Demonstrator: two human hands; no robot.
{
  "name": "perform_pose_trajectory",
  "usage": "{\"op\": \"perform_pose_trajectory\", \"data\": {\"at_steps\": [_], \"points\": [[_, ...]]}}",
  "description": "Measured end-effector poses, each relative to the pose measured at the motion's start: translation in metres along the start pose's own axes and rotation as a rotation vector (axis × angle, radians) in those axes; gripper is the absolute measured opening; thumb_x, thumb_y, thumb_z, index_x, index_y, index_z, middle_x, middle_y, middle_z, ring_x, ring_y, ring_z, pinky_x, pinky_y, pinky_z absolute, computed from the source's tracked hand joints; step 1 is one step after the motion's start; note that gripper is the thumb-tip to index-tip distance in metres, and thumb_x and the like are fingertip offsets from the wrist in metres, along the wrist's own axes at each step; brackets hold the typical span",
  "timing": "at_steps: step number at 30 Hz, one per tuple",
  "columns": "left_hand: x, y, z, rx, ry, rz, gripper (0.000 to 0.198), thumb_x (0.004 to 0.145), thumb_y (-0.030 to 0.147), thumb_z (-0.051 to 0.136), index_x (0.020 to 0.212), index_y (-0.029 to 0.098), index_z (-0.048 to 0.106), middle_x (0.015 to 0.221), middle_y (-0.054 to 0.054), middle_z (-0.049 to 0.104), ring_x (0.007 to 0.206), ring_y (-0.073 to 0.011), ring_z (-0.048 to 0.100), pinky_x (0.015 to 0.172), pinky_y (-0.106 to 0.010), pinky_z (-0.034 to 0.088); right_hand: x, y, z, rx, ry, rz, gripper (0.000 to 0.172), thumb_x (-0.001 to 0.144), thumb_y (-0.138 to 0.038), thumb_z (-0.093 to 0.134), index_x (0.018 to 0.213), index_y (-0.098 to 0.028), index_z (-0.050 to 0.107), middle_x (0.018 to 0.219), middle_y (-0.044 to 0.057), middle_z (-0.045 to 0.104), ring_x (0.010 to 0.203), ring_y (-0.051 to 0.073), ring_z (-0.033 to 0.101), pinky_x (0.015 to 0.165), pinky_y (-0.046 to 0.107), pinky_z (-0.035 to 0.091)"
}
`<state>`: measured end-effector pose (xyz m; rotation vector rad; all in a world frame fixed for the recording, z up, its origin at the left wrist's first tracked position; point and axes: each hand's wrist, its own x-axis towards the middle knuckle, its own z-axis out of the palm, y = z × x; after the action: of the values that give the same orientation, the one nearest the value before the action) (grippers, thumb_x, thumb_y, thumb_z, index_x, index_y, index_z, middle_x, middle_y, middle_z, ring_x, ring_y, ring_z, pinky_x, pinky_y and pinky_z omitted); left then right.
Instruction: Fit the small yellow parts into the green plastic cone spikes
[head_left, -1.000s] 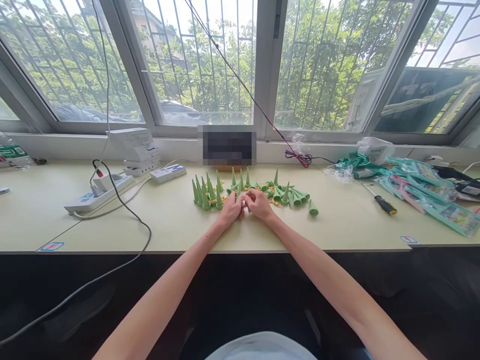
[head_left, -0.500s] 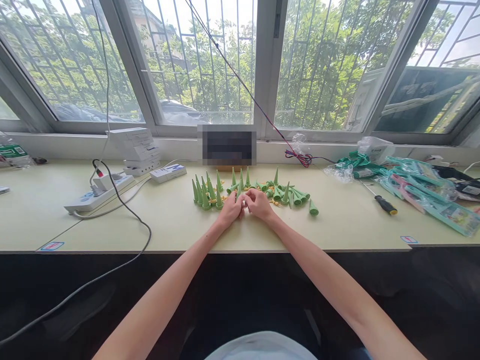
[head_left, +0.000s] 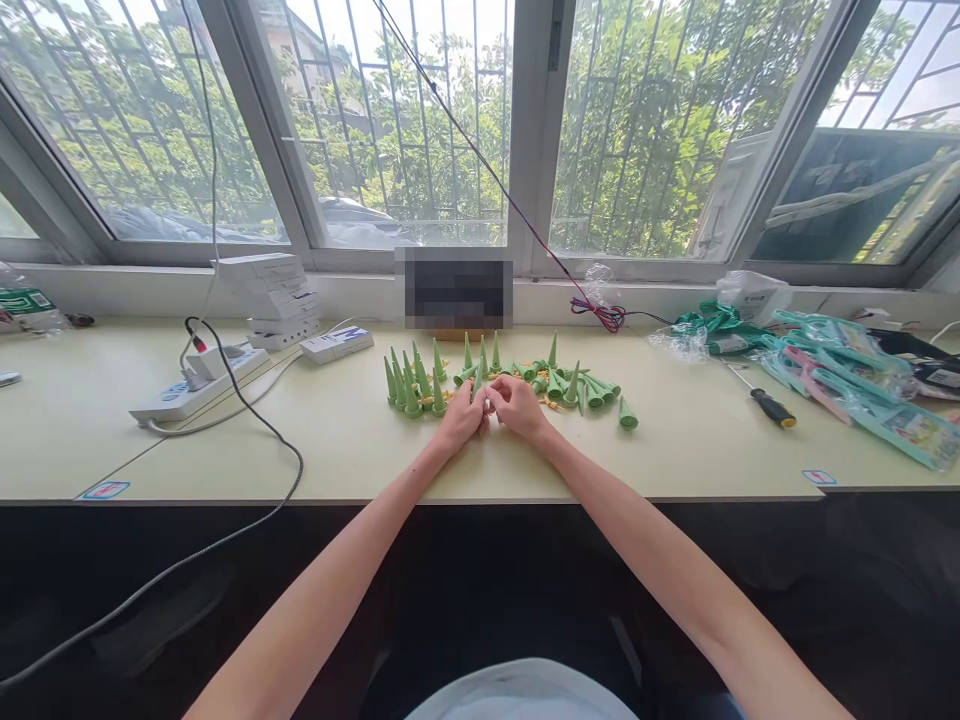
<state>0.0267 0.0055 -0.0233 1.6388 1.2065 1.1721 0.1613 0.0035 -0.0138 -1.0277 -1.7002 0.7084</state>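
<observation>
Between the thumb and fingers of my left hand (head_left: 465,418) a green plastic cone (head_left: 479,377) stands tip up. My right hand (head_left: 517,405) is closed in a pinch against the lower part of that cone; whatever its fingertips grip is too small to make out. Left of my hands, several like cones (head_left: 411,398) stand upright in a cluster. To the right, more green cones (head_left: 594,396) mostly lie on their sides, mixed with small yellow-orange pieces (head_left: 552,405). One lone cone (head_left: 627,415) lies outside that pile.
The pale table (head_left: 315,460) ends at a straight front edge. At left are a power strip (head_left: 180,398) with cables, stacked white boxes (head_left: 281,300) and a flat box (head_left: 337,346). At right lie a screwdriver (head_left: 772,408) and turquoise packages (head_left: 877,400). A pixelated dark block (head_left: 458,288) stands behind.
</observation>
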Motion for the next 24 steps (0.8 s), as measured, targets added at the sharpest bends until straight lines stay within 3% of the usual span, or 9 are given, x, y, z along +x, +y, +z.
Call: {"op": "perform_pose_trajectory", "data": {"at_steps": [15, 24], "points": [[-0.0010, 0.0019, -0.0003, -0.009, -0.011, 0.005, 0.026, 0.096, 0.036, 0.045, 0.078, 0.023, 0.032, 0.049, 0.007, 0.048, 0.036, -0.0113, 0.048, 0.044, -0.025, 0.036, -0.0010, -0.0001, -0.0011, -0.012, -0.020, -0.054, 0.013, 0.086, -0.030, 0.049, 0.075, -0.022, 0.047, 0.060, -0.002, 0.063, 0.046, 0.012, 0.051, 0.055, 0.026, 0.044], [-0.0001, -0.0007, -0.0006, 0.020, -0.023, 0.036, 0.025, 0.096, 0.038, 0.044, 0.078, 0.023, 0.035, 0.049, 0.006, 0.052, 0.038, -0.0123, 0.048, 0.046, -0.026, 0.037, 0.0008, 0.0014, 0.0004, 0.175, -0.063, 0.107, 0.020, 0.085, -0.037, 0.053, 0.072, -0.023, 0.045, 0.054, -0.002, 0.058, 0.037, 0.012, 0.047, 0.041, 0.026, 0.039]]}}
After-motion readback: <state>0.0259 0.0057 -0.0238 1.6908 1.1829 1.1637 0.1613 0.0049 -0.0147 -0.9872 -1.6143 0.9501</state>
